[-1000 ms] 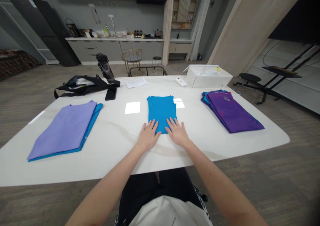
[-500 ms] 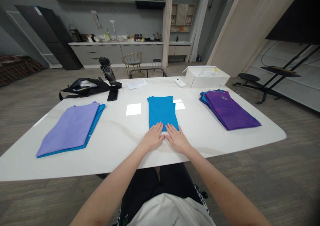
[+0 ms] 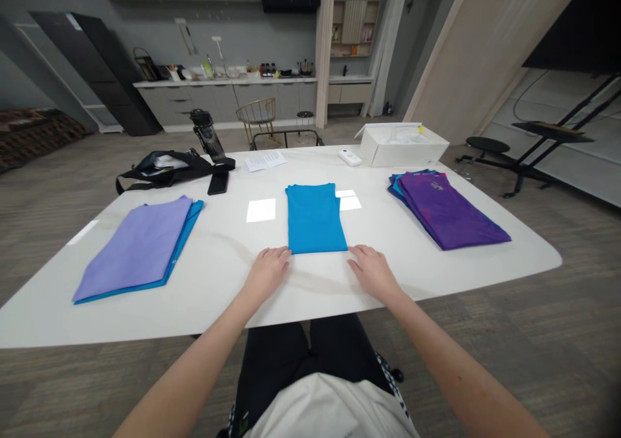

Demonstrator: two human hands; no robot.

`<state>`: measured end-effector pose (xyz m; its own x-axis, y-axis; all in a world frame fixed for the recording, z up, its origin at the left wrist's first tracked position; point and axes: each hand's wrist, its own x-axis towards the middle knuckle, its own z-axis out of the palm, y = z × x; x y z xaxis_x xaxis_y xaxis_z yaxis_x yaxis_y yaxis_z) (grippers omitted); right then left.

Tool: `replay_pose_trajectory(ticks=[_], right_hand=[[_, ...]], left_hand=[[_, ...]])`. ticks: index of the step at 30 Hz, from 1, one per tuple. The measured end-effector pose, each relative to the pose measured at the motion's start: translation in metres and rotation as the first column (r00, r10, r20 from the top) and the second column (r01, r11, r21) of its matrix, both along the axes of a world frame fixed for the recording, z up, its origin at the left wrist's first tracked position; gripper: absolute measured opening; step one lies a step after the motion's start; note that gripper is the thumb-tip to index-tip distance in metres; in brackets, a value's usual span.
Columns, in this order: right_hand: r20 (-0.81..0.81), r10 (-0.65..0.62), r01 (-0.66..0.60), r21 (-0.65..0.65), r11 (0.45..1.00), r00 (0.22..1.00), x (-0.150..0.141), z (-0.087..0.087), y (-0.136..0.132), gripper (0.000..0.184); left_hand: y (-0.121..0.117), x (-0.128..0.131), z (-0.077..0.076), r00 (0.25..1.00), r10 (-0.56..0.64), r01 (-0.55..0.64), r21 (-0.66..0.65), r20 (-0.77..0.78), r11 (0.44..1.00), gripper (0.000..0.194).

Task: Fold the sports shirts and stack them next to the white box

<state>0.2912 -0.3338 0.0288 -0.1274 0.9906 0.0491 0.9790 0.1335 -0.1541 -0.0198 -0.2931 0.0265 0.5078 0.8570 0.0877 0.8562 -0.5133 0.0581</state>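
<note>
A folded blue garment [image 3: 315, 221] lies flat on the white table in front of me, its near edge straight. My left hand [image 3: 268, 271] rests at its near left corner, fingers stretched out and the tips touching or almost touching the cloth. At the near right corner is my right hand [image 3: 374, 271], thumb apart from the fingers, the fingertips beside the fabric. Neither hand has a visible hold on the garment. To the left lies a folded lavender garment [image 3: 136, 247] on top of a blue one [image 3: 183, 237]. On the right is a pile topped by a purple garment [image 3: 449, 211].
Along the far side of the white table [image 3: 233, 295] are a black bag [image 3: 167, 167], a dark bottle [image 3: 207, 134], a phone [image 3: 218, 182], a sheet of paper [image 3: 265, 160], a small white device [image 3: 350, 158] and a white box [image 3: 402, 150].
My hands have moved apart from the middle of the blue garment's near edge, out to its two near corners. The garment stays in place, its near edge now uncovered.
</note>
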Motion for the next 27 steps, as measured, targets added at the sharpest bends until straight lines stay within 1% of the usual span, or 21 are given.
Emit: replay_pose_trajectory(ticks=[2, 4, 9, 12, 15, 19, 21, 23, 25, 27], right_hand=[[0.002, 0.020, -0.020, 0.022, 1.000, 1.000, -0.002, 0.004, 0.008, 0.042], [0.020, 0.033, -0.034, 0.024, 0.999, 0.999, -0.006, 0.005, 0.016, 0.038], [0.096, 0.005, -0.010, 0.058, 0.998, 0.995, -0.006, -0.004, 0.032, 0.036], [0.118, 0.050, -0.058, 0.065, 0.996, 0.992, 0.000, -0.007, 0.034, 0.033], [0.100, 0.161, -0.162, 0.009, 0.987, 0.982, 0.010, -0.006, 0.025, 0.028], [0.053, 0.285, -0.280, -0.085, 0.956, 0.957, 0.023, 0.002, -0.006, 0.022], [0.009, 0.311, -0.307, -0.144, 0.941, 0.950, 0.026, 0.011, -0.025, 0.024], [-0.071, 0.299, -0.308, -0.228, 0.924, 0.952, 0.027, 0.022, -0.039, 0.026], [-0.178, 0.256, -0.300, -0.303, 0.905, 0.950, 0.026, 0.034, -0.044, 0.025], [-0.271, 0.192, -0.280, -0.341, 0.897, 0.943, 0.024, 0.041, -0.035, 0.021]], left_hand=[[0.008, 0.003, 0.004, 0.999, -0.021, 0.021, 0.026, -0.027, 0.999, 0.038], [0.016, 0.008, 0.005, 0.996, -0.033, 0.037, 0.050, -0.078, 0.998, 0.035], [0.030, 0.017, -0.003, 0.988, -0.018, 0.031, 0.084, -0.153, 0.996, 0.033], [0.028, 0.016, -0.005, 0.983, -0.032, 0.053, 0.111, -0.180, 0.992, 0.031], [0.012, 0.015, -0.001, 0.976, -0.081, 0.106, 0.121, -0.200, 0.987, 0.026], [-0.033, 0.015, 0.007, 0.969, -0.156, 0.173, 0.077, -0.193, 0.982, 0.020], [-0.056, 0.017, 0.013, 0.968, -0.189, 0.197, 0.032, -0.166, 0.980, 0.019], [-0.071, 0.017, 0.019, 0.968, -0.229, 0.226, -0.043, -0.104, 0.973, 0.016], [-0.073, 0.015, 0.026, 0.969, -0.246, 0.245, -0.133, 0.012, 0.960, 0.012], [-0.057, 0.012, 0.032, 0.966, -0.209, 0.238, -0.204, 0.153, 0.950, 0.012]])
